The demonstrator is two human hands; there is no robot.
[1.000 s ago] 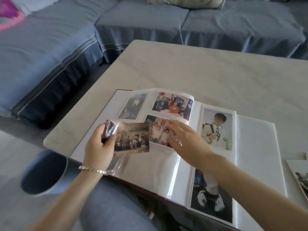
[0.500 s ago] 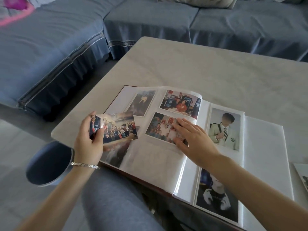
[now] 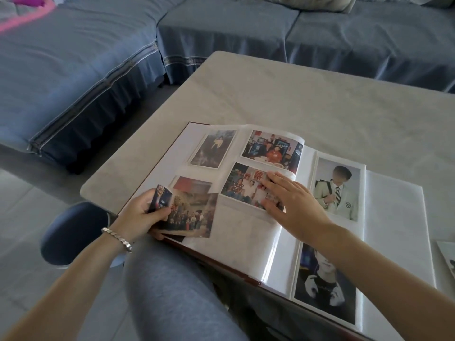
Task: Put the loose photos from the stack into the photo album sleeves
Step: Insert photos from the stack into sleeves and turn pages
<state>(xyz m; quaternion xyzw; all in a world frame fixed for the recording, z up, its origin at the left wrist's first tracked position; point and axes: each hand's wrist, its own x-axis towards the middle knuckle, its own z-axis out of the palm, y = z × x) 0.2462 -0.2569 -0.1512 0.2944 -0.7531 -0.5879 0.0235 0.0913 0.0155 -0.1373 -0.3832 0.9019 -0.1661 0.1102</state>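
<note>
The photo album [image 3: 394, 217] lies open across the near edge of the table, its sleeves holding several photos. My left hand [image 3: 140, 215] grips a loose group photo [image 3: 194, 215] by its bent left end, over the lower left of the left page. A red-topped photo [image 3: 192, 185] shows just above it. My right hand [image 3: 293, 205] rests with straight fingers on a sleeved group photo [image 3: 243, 188] in the middle of the curled sleeve page. At the far right edge, a corner of the loose photo stack [image 3: 448, 257] lies on the table.
The grey table [image 3: 295, 94] stretches beyond the album. A blue sofa [image 3: 221, 28] wraps around its far and left sides. My grey-clad knee [image 3: 167, 286] sits under the album's near edge, and a round blue stool [image 3: 71, 237] stands to the left.
My left hand has brought the loose photo down and right onto the lower left page. My right hand stayed flat on the sleeved group photo. The camera drifted left.
</note>
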